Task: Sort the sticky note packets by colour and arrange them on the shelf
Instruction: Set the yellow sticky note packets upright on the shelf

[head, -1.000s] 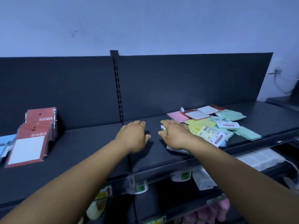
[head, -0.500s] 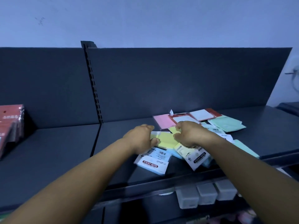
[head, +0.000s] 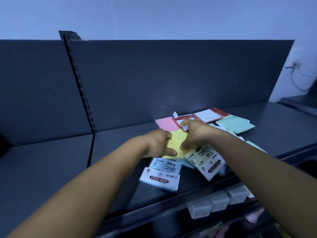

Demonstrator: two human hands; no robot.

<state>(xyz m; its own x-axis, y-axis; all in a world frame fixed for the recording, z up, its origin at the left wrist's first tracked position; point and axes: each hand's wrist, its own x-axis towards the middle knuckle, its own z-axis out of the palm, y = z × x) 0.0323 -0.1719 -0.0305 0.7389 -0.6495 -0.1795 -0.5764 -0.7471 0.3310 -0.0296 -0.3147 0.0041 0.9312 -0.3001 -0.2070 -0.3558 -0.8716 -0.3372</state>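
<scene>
Both hands, advancing since earlier, are pinching the yellow packet (head: pixel 175 143): left hand (head: pixel 157 143), right hand (head: pixel 193 133), fingers curling over its edges; light, slippery wrap, best edge-gripped.

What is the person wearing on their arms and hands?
Nothing that shows. Both arms are bare from the bottom edge of the picture right up to the wrists, with no sleeves in view. The left hand and the right hand wear no gloves, and no watch or bracelet shows on either wrist. No ring can be made out, though the fingers are partly hidden and slightly blurred.
</scene>
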